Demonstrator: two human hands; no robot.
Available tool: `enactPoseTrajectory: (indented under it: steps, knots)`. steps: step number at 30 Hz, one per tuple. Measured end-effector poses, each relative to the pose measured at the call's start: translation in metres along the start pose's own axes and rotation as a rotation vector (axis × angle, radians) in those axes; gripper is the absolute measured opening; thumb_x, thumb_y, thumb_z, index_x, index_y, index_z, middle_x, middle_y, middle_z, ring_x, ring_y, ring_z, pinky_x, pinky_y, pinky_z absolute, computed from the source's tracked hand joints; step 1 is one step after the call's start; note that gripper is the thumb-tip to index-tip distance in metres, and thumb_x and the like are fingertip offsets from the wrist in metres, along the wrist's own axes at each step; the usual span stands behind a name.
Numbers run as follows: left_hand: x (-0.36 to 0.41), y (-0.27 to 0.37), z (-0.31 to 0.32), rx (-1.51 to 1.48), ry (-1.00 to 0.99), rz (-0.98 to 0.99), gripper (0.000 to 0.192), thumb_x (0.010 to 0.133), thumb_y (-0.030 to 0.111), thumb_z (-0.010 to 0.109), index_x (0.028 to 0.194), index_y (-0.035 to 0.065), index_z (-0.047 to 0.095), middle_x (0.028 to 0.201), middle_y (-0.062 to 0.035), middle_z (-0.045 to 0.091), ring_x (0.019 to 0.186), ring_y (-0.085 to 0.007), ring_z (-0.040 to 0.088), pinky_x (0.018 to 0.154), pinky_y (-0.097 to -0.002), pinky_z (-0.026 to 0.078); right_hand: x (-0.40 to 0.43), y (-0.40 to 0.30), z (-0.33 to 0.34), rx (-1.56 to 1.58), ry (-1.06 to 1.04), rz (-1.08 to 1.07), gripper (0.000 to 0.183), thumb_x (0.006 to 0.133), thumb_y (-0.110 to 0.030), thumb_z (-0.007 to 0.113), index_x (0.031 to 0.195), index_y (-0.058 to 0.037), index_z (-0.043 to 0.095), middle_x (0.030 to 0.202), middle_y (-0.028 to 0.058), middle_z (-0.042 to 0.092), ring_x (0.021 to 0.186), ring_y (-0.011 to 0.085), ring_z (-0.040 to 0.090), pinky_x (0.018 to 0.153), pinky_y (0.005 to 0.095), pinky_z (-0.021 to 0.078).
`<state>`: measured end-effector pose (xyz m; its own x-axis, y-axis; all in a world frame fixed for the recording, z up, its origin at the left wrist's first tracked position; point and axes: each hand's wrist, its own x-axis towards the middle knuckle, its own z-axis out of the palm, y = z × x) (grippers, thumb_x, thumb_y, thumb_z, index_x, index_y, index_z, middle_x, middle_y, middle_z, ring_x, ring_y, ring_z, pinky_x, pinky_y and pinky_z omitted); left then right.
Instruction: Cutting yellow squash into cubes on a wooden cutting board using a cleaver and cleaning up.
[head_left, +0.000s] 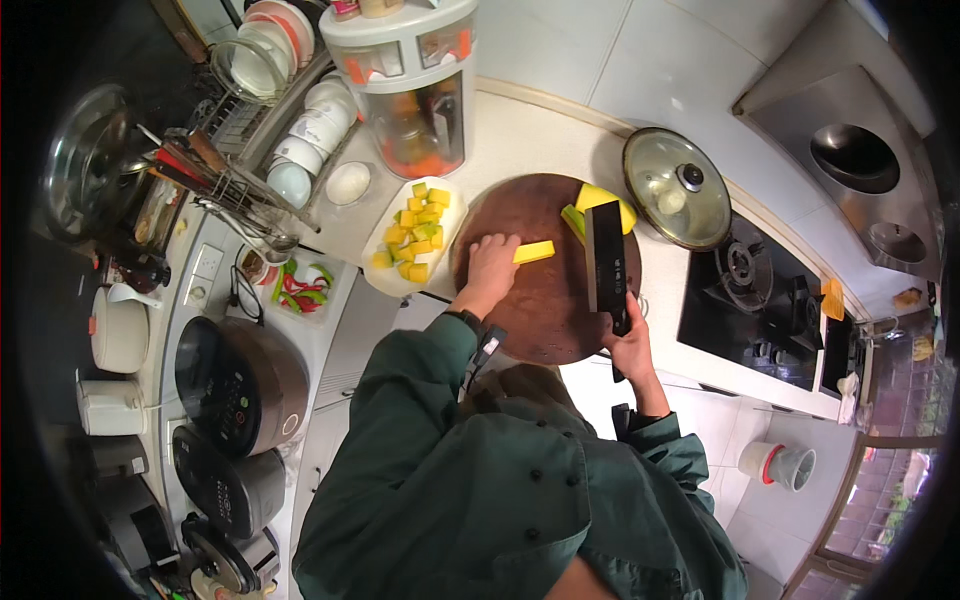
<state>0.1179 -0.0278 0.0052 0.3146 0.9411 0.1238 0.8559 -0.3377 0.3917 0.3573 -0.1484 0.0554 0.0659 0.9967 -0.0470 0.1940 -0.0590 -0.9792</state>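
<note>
On a round dark wooden cutting board (547, 322), my left hand (491, 270) rests with its fingers over one end of a yellow strip, apparently squash (535, 252). My right hand (630, 345) grips the handle of a black cleaver (606, 259), whose broad blade is over the board's right part. Beyond the blade lie a large yellow piece (600, 199) and a green-skinned piece (574, 223), partly hidden by it. Left of the board, a white plate (375, 225) holds several yellow and green cubes (418, 232).
A glass-lidded pan (667, 187) stands at the board's upper right, before a black gas hob (735, 300). A small bowl of white contents (348, 183) and a tall storage container (412, 97) are behind the plate. Cut peppers (304, 289) fill a tray at left, near a multicooker (240, 386).
</note>
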Motion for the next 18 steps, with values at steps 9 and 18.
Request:
enactPoseTrajectory:
  steps: [9, 18]
  knots:
    - [-0.055, -0.027, 0.009, -0.317, 0.335, -0.203, 0.039, 0.066, 0.006, 0.074, 0.103, 0.0067, 0.060, 0.096, -0.0134, 0.057, 0.097, -0.0350, 0.051, 0.085, -0.0425, 0.042, 0.029, -0.007, 0.045, -0.536, -0.150, -0.117, 0.071, 0.066, 0.006, 0.055, 0.134, -0.0053, 0.040, 0.073, 0.0223, 0.057, 0.064, 0.0345, 0.057, 0.062, 0.0379, 0.0467]
    - [-0.064, -0.024, 0.016, -0.403, 0.377, -0.160, 0.034, 0.066, 0.008, 0.075, 0.096, 0.0030, 0.061, 0.094, -0.0138, 0.058, 0.091, -0.0344, 0.053, 0.080, -0.0410, 0.044, 0.030, -0.014, 0.056, -0.670, -0.216, -0.130, 0.071, 0.064, 0.007, 0.053, 0.133, -0.0069, 0.042, 0.093, 0.0243, 0.058, 0.081, 0.0389, 0.058, 0.071, 0.0414, 0.0469]
